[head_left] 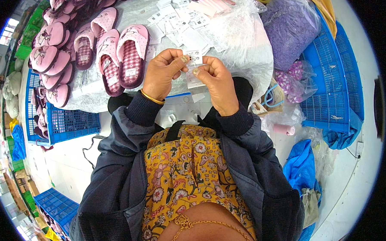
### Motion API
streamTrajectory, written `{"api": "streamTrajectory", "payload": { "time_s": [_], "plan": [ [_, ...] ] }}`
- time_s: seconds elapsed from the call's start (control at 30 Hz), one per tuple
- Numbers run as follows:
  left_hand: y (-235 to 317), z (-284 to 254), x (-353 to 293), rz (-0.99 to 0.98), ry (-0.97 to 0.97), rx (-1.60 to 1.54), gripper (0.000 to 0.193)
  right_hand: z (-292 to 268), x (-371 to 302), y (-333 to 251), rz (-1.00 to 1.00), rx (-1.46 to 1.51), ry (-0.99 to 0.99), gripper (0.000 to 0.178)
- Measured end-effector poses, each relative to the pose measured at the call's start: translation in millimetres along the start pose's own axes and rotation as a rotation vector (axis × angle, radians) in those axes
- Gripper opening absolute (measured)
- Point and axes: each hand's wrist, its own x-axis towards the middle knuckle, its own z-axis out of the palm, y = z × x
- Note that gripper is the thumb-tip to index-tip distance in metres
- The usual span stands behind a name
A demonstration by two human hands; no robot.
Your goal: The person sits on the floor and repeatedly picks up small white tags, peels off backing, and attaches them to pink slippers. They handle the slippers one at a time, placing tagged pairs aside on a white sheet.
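Both hands meet just in front of the person's chest, above the near edge of the counter (pixel 92 92). Left hand (pixel 163 74), with a gold bangle (pixel 152 97) at the wrist, pinches the top of a small white paper tag (pixel 194 56) between thumb and forefinger. Right hand (pixel 219 82) is closed in a pinch on a small clear plastic bag (pixel 194 77), which hangs just below the tag and touches it; whether the tag is partly inside the bag cannot be told. Dark jacket sleeves cover both forearms, over a yellow flowered garment.

Just left of the left hand, a pair of pink slippers (pixel 121 57) with checked insoles lies on the counter, which is covered with clear plastic sheeting. Beyond the hands a loose scatter of white paper tags (pixel 177 17) spreads over the sheeting, next to a bunched clear plastic bag (pixel 236 28). Further left, more pink slippers (pixel 54 53) are heaped together, some spilling into a blue plastic crate (pixel 68 123) beside the counter.

To the right, well apart from the hands, a large clear bag of purple pieces (pixel 290 28) rests in another blue crate (pixel 333 80), with a smaller bag of purple and pink bits (pixel 292 84) just below it. A blue plastic sheet (pixel 300 163) lies on the floor at the person's right side.
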Motion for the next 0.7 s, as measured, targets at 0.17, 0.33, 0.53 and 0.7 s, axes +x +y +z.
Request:
{"api": "streamTrajectory", "payload": {
  "time_s": [0.17,0.33,0.53,0.7],
  "plan": [
    [-1.4,1.0,-0.9,0.004,-0.015,-0.008,0.009,-0.3,-1.8,-3.9,0.003,-0.047,0.009,0.035],
    [-1.5,-1.7,-3.2,0.013,-0.096,0.089,0.013,-3.5,-0.8,-0.6,-0.019,-0.029,0.013,0.028],
    [12.5,-13.5,-6.1,-0.017,-0.268,0.24,0.024,-7.4,-7.1,-4.6,-0.063,-0.196,-0.026,0.017],
    [13.6,-27.0,0.5,-0.109,-0.407,0.567,0.02,-7.9,-12.5,4.2,-0.089,-0.282,-0.099,0.012]
  ]
}}
